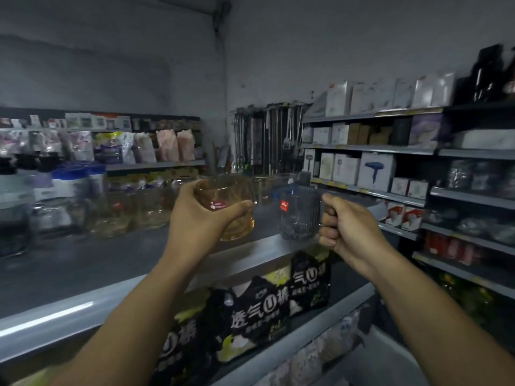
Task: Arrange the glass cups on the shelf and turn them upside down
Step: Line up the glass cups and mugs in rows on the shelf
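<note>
My left hand (195, 218) grips an amber glass cup (234, 218) round its body, just above the grey top shelf (83, 263). The cup carries a red sticker and seems to be upright. My right hand (342, 227) holds a ribbed blue-grey glass mug (298, 215) by its handle, at the shelf's right end. The mug has a red sticker near its rim, and its base is at or just above the shelf edge. More amber glass cups (131, 210) stand in a row further back on the left.
Dark glass jars (16, 218) stand at the far left of the shelf. Black packets with white lettering (259, 310) fill the level below. Boxed appliances (376, 171) line the shelves at the right. Hanging utensils (267, 140) are in the corner.
</note>
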`<state>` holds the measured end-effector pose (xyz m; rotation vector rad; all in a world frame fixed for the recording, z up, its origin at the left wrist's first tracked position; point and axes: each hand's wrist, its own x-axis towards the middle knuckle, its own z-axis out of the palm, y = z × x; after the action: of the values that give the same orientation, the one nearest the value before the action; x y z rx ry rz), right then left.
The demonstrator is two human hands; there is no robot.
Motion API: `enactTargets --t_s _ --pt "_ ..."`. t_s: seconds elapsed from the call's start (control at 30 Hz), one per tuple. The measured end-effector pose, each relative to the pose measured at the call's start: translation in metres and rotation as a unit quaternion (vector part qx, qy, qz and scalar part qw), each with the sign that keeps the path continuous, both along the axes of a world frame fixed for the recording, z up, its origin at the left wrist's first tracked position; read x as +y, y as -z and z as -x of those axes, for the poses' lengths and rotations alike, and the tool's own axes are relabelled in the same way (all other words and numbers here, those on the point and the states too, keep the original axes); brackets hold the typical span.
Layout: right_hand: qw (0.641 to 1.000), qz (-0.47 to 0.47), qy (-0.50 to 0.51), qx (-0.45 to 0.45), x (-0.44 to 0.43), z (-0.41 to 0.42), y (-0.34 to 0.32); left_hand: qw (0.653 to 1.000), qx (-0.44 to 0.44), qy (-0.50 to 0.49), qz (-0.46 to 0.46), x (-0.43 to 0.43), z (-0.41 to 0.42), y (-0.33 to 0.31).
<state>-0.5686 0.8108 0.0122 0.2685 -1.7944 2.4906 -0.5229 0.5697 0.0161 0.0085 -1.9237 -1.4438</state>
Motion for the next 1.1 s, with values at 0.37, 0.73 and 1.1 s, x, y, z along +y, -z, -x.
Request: enactTargets --t_s 0.37,0.73,1.1 --pt "0.999 -0.04 -0.025 0.001 0.063 0.171 -0.025 0.997 -0.039 -0.046 0.056 0.06 0.136 -0.011" --pt "0.989 -0.079 -0.12 -0.019 0.113 0.306 -0.015 0.985 -0.138 -0.091 0.051 0.106 0.215 0.003" --pt "0.968 -0.147 -0.2 -0.046 0.131 0.381 0.005 0.975 -0.166 -0.141 0.041 0.136 0.234 0.01"
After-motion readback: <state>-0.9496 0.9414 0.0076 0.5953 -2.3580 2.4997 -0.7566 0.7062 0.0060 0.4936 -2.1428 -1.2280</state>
